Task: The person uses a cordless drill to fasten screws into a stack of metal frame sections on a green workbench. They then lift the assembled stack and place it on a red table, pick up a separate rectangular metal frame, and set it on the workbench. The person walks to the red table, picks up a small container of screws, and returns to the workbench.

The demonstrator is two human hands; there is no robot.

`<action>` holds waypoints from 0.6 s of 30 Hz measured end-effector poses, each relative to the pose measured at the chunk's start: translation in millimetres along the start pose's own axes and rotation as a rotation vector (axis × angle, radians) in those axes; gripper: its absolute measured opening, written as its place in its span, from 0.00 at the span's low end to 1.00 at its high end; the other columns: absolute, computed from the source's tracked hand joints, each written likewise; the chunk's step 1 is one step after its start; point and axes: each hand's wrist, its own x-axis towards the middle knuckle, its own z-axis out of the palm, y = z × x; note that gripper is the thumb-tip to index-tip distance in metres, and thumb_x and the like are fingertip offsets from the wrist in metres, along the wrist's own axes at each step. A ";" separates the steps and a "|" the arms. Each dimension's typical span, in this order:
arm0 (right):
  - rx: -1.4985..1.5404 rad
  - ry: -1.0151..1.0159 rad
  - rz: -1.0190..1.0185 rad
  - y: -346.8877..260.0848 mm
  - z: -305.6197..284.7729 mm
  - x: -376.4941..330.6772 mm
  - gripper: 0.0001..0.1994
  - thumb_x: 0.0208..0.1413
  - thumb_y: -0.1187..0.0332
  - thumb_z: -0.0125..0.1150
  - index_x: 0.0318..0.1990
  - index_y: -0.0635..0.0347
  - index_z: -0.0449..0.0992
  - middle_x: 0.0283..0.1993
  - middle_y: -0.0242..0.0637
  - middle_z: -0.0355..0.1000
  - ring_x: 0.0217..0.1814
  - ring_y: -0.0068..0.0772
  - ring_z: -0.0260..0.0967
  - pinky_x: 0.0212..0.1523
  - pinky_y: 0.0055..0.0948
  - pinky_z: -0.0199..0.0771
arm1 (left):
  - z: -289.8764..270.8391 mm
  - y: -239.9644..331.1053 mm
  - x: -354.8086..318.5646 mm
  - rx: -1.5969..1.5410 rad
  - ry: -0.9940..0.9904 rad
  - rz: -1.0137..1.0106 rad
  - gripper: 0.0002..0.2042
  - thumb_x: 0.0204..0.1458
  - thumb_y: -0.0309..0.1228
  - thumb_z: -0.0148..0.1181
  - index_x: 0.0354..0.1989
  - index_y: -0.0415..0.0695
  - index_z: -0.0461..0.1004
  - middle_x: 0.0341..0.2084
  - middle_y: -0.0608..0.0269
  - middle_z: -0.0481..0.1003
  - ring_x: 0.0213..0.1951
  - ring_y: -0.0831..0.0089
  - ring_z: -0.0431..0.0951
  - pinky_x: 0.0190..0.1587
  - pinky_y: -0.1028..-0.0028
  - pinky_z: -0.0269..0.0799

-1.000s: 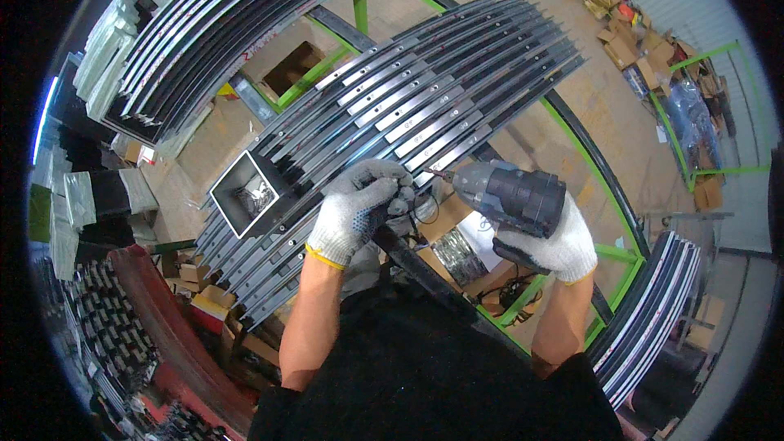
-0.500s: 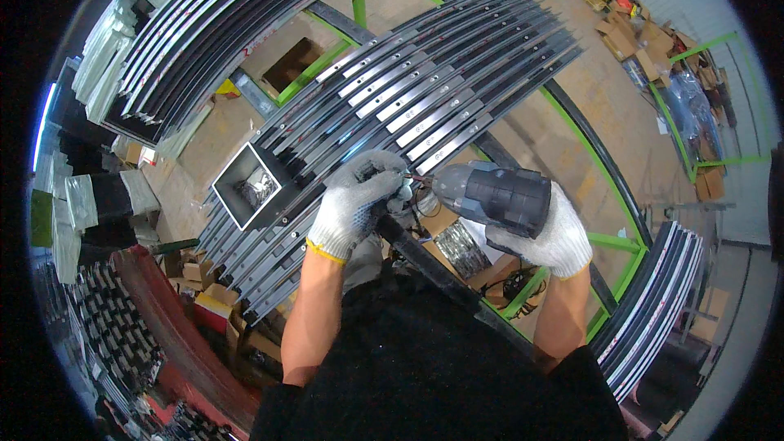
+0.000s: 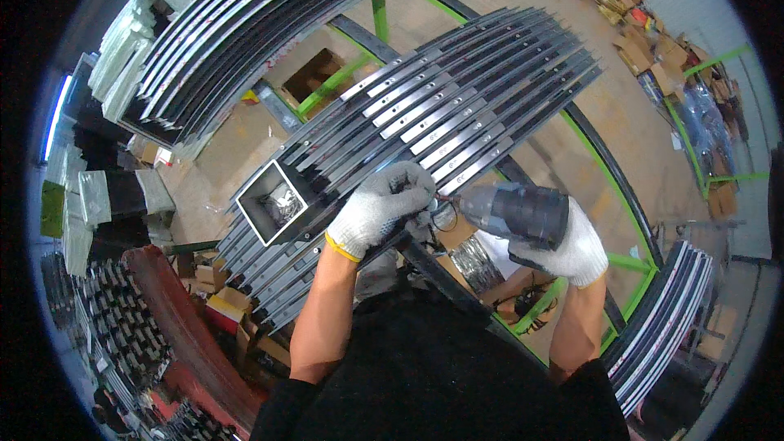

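Note:
My right hand (image 3: 576, 253), in a white knit glove, grips a dark cordless drill (image 3: 523, 214). The drill lies almost level, its bit aimed left at my other hand. My left hand (image 3: 380, 208), gloved in white with a yellow cuff edge, is closed with fingertips pinched beside the bit. Whatever small piece those fingers hold is hidden. Both hands hover over the near side of a row of dark metal profiles (image 3: 490, 57) with bright silver plates (image 3: 433, 137) along them. Left of my left hand, an open square box (image 3: 260, 189) with small shiny metal pieces inside rests on the profiles.
A green-and-black frame (image 3: 604, 159) supports the profiles. More long profiles (image 3: 269, 12) are stacked at the far left, others (image 3: 665, 327) at the right. Below the drill lies a wire-like silver bundle (image 3: 478, 263). Cardboard boxes (image 3: 637, 53) pile up at the far right.
The whole view has shifted, so the scene sits slightly lower and further right. Both hands keep the same pose, with the drill still against the left fingertips.

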 end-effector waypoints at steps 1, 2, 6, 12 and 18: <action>0.000 -0.005 0.026 -0.7 -2.2 3.5 0.26 0.39 0.66 0.80 0.49 0.61 0.82 0.48 0.49 0.83 0.51 0.50 0.81 0.57 0.38 0.79 | 1.7 -1.8 4.2 0.029 0.010 0.008 0.07 0.59 0.31 0.63 0.41 0.40 0.78 0.32 0.66 0.78 0.31 0.80 0.75 0.35 0.77 0.72; -0.018 -0.001 0.036 -1.7 -3.8 6.8 0.25 0.38 0.67 0.78 0.49 0.60 0.82 0.47 0.49 0.82 0.50 0.51 0.81 0.56 0.38 0.79 | 2.7 -2.9 10.2 0.077 0.034 -0.002 0.08 0.60 0.32 0.61 0.42 0.40 0.78 0.34 0.66 0.79 0.32 0.82 0.75 0.35 0.77 0.72; -0.157 0.047 -0.086 -7.1 -12.2 29.9 0.23 0.38 0.72 0.72 0.48 0.53 0.83 0.46 0.49 0.81 0.47 0.58 0.78 0.51 0.44 0.79 | 2.1 -0.1 32.1 0.548 0.190 0.200 0.11 0.59 0.32 0.61 0.47 0.41 0.79 0.35 0.63 0.80 0.37 0.77 0.77 0.45 0.73 0.73; -0.506 -0.095 0.002 -24.4 -36.4 99.2 0.21 0.36 0.69 0.74 0.43 0.61 0.81 0.41 0.50 0.80 0.43 0.56 0.77 0.49 0.43 0.78 | -9.0 10.7 61.4 0.515 0.216 0.032 0.16 0.56 0.31 0.59 0.51 0.42 0.82 0.37 0.59 0.81 0.37 0.72 0.78 0.47 0.71 0.74; -0.703 -0.121 -0.059 -52.2 -40.5 158.1 0.13 0.46 0.65 0.61 0.32 0.65 0.84 0.35 0.59 0.80 0.42 0.61 0.80 0.46 0.47 0.82 | -23.9 11.6 82.6 0.502 0.208 -0.030 0.23 0.55 0.29 0.60 0.61 0.45 0.80 0.25 0.62 0.78 0.24 0.76 0.75 0.30 0.73 0.72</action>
